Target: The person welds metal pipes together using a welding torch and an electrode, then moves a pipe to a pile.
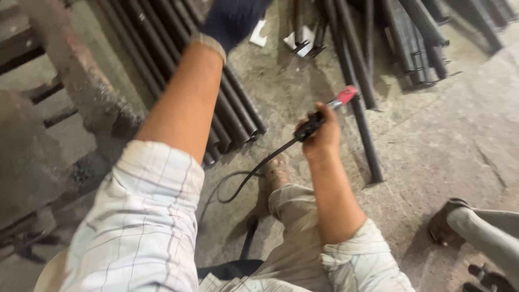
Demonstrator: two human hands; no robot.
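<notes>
Overhead, dark steel rods lie on a dusty (stained) concrete floor.

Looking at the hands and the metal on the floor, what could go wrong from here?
The right hand is bare while gripping the welding holder; heat or sparks might burn it. Its black cable loops beside the sandalled foot and could snag. The gloved left hand reaches over loose dark tubes, which may roll or pinch.
</notes>
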